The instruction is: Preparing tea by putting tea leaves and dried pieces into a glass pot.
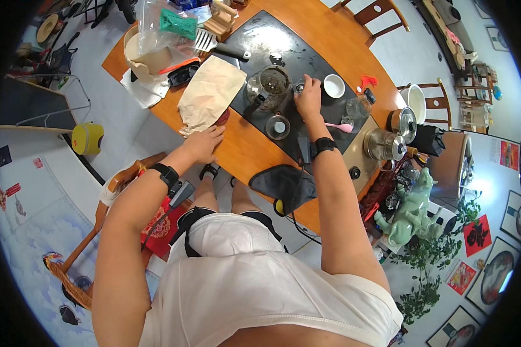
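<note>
My right hand (308,99) is over the black tea tray (255,34), fingers curled round a small shiny round thing (298,87) that they partly cover. Left of it stands a glass teapot (275,80) with dark leaves inside and a dark handle. A round glass lid (278,128) with a pale knob lies nearer me. Right of the hand are a small white cup (333,86) and a pink spoon (339,126). My left hand (205,144) rests with fingers stretched at the table's near edge, beside a crumpled tan paper bag (212,91).
A slotted spatula (223,46) and a plastic bag with a green thing (178,24) lie at the far left. A clear glass jar (358,107), a glass kettle (382,144) and a metal-lidded pot (403,124) stand right. A dark cloth (283,184) hangs over the near edge.
</note>
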### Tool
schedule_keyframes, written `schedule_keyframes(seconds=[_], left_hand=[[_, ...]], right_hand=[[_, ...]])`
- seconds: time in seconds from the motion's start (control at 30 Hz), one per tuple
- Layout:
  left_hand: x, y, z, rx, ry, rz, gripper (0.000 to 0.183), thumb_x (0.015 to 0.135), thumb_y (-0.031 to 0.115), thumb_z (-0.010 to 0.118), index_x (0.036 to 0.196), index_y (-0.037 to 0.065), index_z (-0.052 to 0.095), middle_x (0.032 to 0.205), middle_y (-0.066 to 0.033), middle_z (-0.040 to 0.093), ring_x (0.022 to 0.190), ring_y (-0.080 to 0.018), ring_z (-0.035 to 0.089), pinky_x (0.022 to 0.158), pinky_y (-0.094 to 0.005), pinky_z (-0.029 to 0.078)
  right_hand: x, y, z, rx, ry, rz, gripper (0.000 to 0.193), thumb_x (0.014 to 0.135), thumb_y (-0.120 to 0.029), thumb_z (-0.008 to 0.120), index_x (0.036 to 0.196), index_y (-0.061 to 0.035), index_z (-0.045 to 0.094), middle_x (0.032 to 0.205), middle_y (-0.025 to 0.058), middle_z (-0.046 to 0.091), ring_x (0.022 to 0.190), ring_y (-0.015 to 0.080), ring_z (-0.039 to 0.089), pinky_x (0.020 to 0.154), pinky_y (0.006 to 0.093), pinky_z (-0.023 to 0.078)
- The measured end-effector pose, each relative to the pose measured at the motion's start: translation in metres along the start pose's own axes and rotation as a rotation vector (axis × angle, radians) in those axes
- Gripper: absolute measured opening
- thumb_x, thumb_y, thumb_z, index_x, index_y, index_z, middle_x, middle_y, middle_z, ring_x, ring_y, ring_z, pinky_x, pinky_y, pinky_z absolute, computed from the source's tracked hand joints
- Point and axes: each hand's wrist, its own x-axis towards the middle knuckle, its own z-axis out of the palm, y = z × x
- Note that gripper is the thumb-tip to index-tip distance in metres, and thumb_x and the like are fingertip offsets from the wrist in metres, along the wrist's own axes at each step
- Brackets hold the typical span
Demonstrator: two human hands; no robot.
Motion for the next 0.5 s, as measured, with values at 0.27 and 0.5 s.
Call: schedule_keyframes(seconds=[0.27, 0.5], left_hand=[[-0.004, -0.003, 0.002, -0.021, -0.013, -0.015, 0.074, 0.075, 0.035, 0.070, 0.137, 0.005, 0.045, 0.154, -0.0083, 0.025, 0.137, -0.0243, 0.033, 0.102, -0.0367, 0.043], [-0.001, -0.008, 0.001, -0.043, 0.023, 0.026, 0.070, 0.075, 0.037, 0.071, 0.133, 0.004, 0.049, 0.151, -0.0092, 0.033, 0.134, -0.0250, 0.038, 0.104, -0.0359, 0.040]], right_hand=[[-0.039, -0.051, -0.042, 0.172, 0.045, 0.086, 0.020, 0.074, -0.009, 0.065, 0.092, -0.0034, 0.058, 0.107, 0.0185, 0.060, 0.101, 0.0350, 0.057, 0.083, 0.0428, 0.046], [-0.077, -0.118, -0.039, 1.342, -0.821, 0.881, 0.056, 0.092, -0.028, 0.060, 0.140, -0.0116, 0.034, 0.101, 0.0159, 0.062, 0.080, 0.0212, 0.064, 0.073, 0.0334, 0.055]])
